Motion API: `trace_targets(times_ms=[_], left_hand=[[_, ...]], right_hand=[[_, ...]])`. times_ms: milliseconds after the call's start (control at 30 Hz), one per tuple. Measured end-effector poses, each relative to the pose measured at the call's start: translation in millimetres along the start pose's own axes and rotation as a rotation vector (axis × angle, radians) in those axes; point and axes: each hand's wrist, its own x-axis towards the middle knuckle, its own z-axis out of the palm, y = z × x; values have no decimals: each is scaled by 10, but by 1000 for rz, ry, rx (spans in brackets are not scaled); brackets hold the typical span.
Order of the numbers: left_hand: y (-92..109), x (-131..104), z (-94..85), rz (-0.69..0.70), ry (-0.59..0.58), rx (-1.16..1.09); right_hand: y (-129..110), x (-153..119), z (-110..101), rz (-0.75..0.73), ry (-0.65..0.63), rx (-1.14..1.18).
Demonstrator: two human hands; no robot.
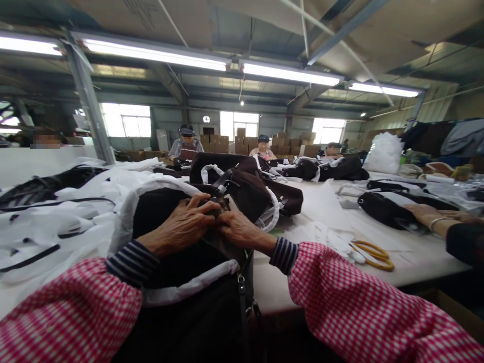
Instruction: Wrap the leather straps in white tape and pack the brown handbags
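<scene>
A black bag (196,322) stands in front of me, its handles wrapped in white material (189,287). Over its top opening, my left hand (181,224) has its fingers bent around a small dark piece (223,204) at the bag's far edge. My right hand (240,229) closes on the same spot from the right, fingertips pressed together beside the left ones. The exact part pinched there is too small and dark to make out. A zipper pull (241,283) hangs at the bag's right side.
White wrapping and black straps (83,222) pile up at left. More dark bags (245,186) lie beyond. Yellow-handled scissors (374,254) rest on the white table (272,282) at right. A co-worker's hand (423,214) touches another black bag (381,209). Other people sit farther back.
</scene>
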Motion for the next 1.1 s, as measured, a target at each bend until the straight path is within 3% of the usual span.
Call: trace_targets(times_ms=[100,267,433,667,767,900,1000,1100], left_hand=[[22,-22,4,-16,-10,-2],[40,23,49,-31,-29,12],[47,79,14,-36,-46,-5],[86,149,-124,-135,-107,-57],[41,208,-123,-154,-88,-101],[-51,335,-118,-197,-75,-170],[-105,411,-93,-274,-32,-108],[-185,417,-14,-328,-21,-36]], right_hand=[[-31,-229,-78,60,73,-14],[-147,-526,-126,78,-120,-224],[-178,-445,-29,62,-153,-422],[-91,-463,27,-16,-50,-460],[-75,-370,31,-42,-26,-512],[-37,10,11,-95,108,-559],[9,261,12,-81,226,-600],[43,294,64,-90,272,-576]])
